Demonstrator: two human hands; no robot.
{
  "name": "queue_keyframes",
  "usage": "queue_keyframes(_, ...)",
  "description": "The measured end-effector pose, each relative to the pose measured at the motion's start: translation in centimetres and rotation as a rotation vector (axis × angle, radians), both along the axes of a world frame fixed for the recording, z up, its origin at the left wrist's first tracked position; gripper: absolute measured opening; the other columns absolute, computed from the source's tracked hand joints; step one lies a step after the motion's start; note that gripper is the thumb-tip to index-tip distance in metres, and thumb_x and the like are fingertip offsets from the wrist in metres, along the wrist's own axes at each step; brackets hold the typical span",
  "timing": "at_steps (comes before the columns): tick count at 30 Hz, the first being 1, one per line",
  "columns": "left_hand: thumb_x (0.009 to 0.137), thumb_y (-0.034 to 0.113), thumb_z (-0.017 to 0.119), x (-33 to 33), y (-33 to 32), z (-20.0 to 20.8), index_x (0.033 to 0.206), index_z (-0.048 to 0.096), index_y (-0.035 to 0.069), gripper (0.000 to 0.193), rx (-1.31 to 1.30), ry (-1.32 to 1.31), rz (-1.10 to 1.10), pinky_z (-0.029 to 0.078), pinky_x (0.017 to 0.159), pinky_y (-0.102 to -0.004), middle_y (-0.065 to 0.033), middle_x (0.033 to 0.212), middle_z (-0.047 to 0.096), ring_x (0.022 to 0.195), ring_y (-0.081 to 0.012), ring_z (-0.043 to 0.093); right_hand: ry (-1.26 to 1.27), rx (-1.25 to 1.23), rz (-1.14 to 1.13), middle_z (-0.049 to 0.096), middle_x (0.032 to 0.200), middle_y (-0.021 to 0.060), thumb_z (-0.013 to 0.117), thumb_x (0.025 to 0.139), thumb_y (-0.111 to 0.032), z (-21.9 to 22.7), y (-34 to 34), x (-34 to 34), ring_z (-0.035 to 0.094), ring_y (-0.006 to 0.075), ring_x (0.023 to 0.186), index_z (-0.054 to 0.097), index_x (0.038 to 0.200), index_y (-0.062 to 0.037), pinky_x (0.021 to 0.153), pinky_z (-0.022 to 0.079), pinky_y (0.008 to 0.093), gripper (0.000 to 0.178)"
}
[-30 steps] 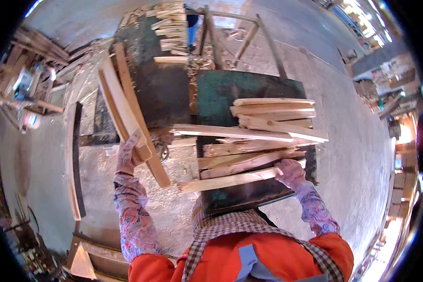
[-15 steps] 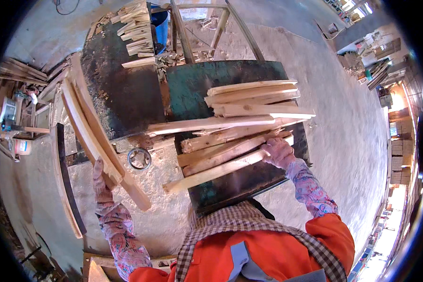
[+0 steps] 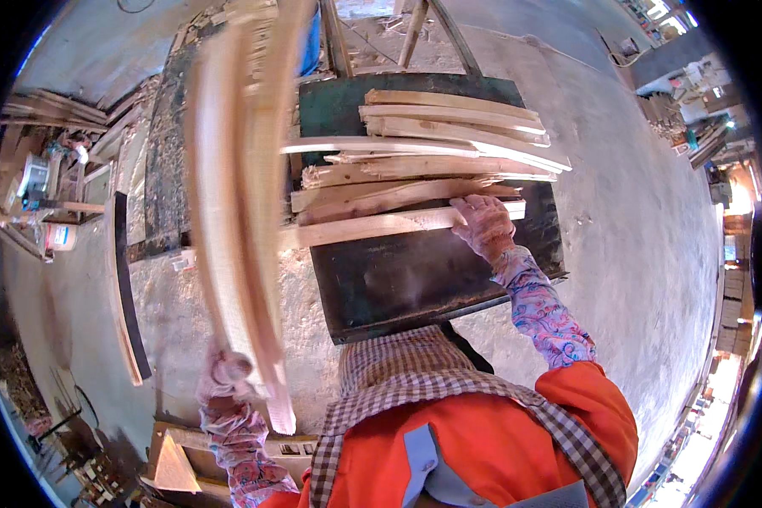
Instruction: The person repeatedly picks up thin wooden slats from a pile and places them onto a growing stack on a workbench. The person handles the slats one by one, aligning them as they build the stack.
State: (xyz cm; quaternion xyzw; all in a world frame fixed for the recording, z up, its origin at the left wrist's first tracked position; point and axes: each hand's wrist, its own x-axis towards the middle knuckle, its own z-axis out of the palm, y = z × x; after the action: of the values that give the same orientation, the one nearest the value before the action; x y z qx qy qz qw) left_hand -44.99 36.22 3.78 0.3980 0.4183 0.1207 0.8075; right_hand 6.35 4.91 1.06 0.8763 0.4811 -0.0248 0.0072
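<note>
My left hand point(image 3: 227, 372) grips the near end of a few long, pale wooden strips point(image 3: 233, 195). They are raised, slightly blurred, and point away from me across the left of the bench. My right hand point(image 3: 487, 227) is closed over the right end of the nearest wooden strip point(image 3: 381, 225) in a loose pile. Several more rough-edged strips point(image 3: 449, 127) lie roughly side by side beyond it, running left to right. The pile rests on a dark, worn board point(image 3: 415, 284) in front of me, greenish at its far end.
A dark-edged plank point(image 3: 127, 288) stands at the left, with a white bucket point(image 3: 59, 237) and scrap timber point(image 3: 55, 114) farther left. Wooden legs point(image 3: 453, 38) and a blue barrel point(image 3: 311, 46) are beyond the board. Near my left forearm sits a wooden crate point(image 3: 178, 461). Sawdust covers the floor.
My left hand has moved nearer and to the right, swinging its strips to point straight away from me. My right hand and the nearest strips have shifted farther away across the board.
</note>
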Motion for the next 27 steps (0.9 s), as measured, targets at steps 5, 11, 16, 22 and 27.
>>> queue_keyframes(5, 0.102, 0.041, 0.059, 3.1, -2.9, -5.7, 0.139, 0.053, 0.006, 0.051, -0.491, -0.194, -0.042, 0.053, 0.062, -0.033, -0.0057, 0.097, 0.062, 0.077, -0.0203, 0.057, 0.117, 0.165, 0.2, 0.061, 0.133, 0.0112, 0.079, 0.081, -0.039, 1.8, -2.6, -4.7, 0.057, 0.0352, 0.127, 0.06, 0.136, -0.0168, 0.11, 0.043, 0.0494, 0.062)
queue_keyframes(11, 0.074, 0.032, 0.084, 21.7, -4.5, 8.1, 0.132, 0.062, 0.0, 0.069, 0.415, 0.082, -1.017, 0.052, 0.085, -0.0322, -0.0056, 0.107, 0.069, 0.094, -0.0188, 0.063, 0.346, 0.011, 0.302, 0.062, 0.134, 0.011, 0.076, 0.084, -0.043, -0.6, -9.5, -10.6, 0.057, 0.0339, 0.127, 0.059, 0.137, -0.0166, 0.107, 0.046, 0.0501, 0.062)
queue_keyframes(16, 0.07, 0.027, 0.089, 27.6, -4.6, 2.5, 0.135, 0.061, 0.004, 0.073, 0.299, -0.03, -1.303, 0.052, 0.079, -0.0331, -0.0034, 0.099, 0.07, 0.088, -0.0162, 0.063, 0.352, -0.007, 0.189, 0.062, 0.134, 0.0111, 0.073, 0.086, -0.047, 0.0, -10.9, -12.0, 0.058, 0.0328, 0.125, 0.058, 0.138, -0.0166, 0.11, 0.044, 0.05, 0.062)
queue_keyframes(22, 0.065, 0.022, 0.09, 31.4, -5.3, 1.6, 0.136, 0.059, 0.004, 0.079, 0.353, 0.123, -1.575, 0.052, 0.076, -0.0328, -0.0027, 0.1, 0.069, 0.086, -0.0169, 0.061, 0.35, -0.078, 0.123, 0.063, 0.135, 0.0113, 0.069, 0.09, -0.05, 1.2, -11.5, -12.3, 0.061, 0.034, 0.123, 0.059, 0.137, -0.0207, 0.107, 0.048, 0.0483, 0.057)
queue_keyframes(27, 0.063, 0.024, 0.09, 31.6, -5.3, -1.8, 0.14, 0.056, 0.004, 0.087, 0.423, 0.129, -1.551, 0.051, 0.084, -0.0326, -0.0061, 0.111, 0.067, 0.097, -0.0199, 0.061, 0.402, -0.077, 0.063, 0.058, 0.142, 0.0116, 0.068, 0.091, -0.05, 0.4, -11.1, -11.3, 0.063, 0.034, 0.122, 0.056, 0.14, -0.0225, 0.101, 0.052, 0.0478, 0.058)
